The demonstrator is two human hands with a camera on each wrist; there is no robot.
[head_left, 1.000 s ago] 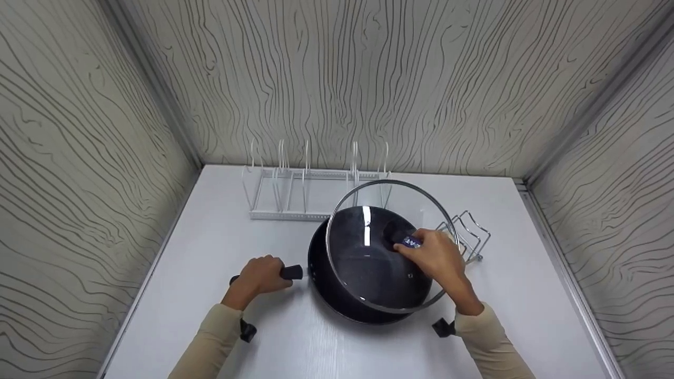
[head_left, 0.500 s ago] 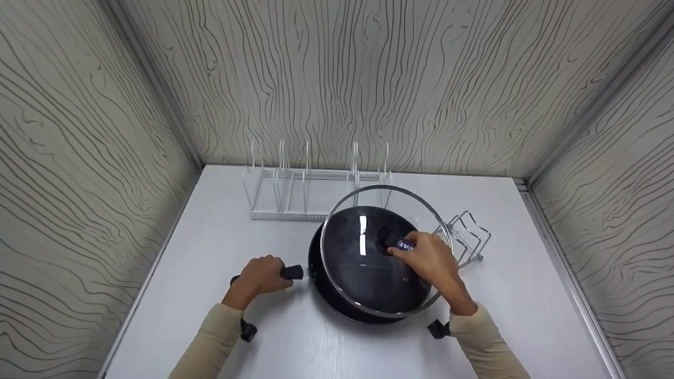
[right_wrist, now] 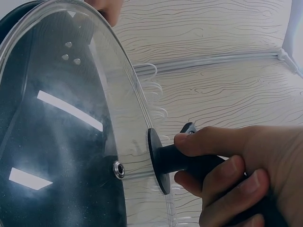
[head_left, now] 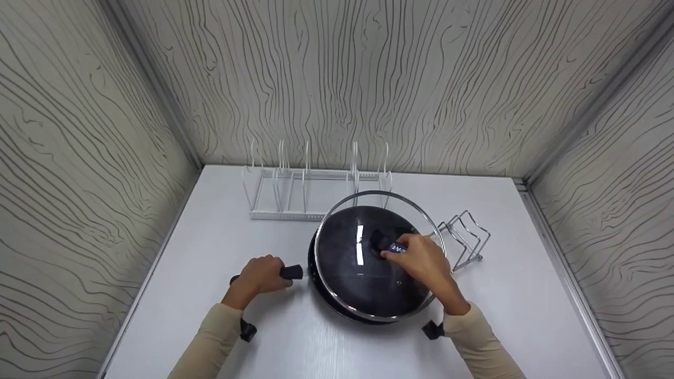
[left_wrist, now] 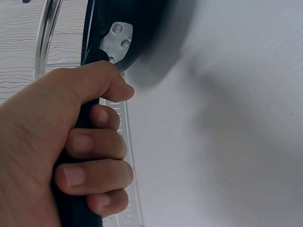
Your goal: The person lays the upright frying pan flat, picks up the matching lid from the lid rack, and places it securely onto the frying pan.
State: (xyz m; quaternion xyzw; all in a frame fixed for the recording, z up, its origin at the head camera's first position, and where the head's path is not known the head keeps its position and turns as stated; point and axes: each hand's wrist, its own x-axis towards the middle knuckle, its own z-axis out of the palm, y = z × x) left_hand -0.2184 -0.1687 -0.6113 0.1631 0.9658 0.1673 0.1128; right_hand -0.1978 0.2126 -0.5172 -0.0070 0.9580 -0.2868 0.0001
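My left hand (head_left: 262, 275) grips the black handle (head_left: 292, 272) of a dark frying pan (head_left: 313, 263), its fingers curled around it in the left wrist view. Over the pan, my right hand (head_left: 421, 263) holds a round glass lid (head_left: 337, 287) by its black knob (right_wrist: 173, 158). The lid sits a little toward the back and right of the pan's rim. In the left wrist view, a gap shows between the lid's metal rim (left_wrist: 46, 38) and the pan. Through the glass, the pan's dark inside and rivets are visible.
Behind the pan, a white wire rack (head_left: 287, 216) with upright hooks stands near the patterned back wall (head_left: 337, 79). To the right is a small chrome wire rack (head_left: 468, 239), partly behind the lid and right hand. All stand on a white table (head_left: 221, 231).
The right hand has brought the lid left and toward the front, lower over the pan, so that it overlaps the pan more. The left hand and the pan have stayed in place.
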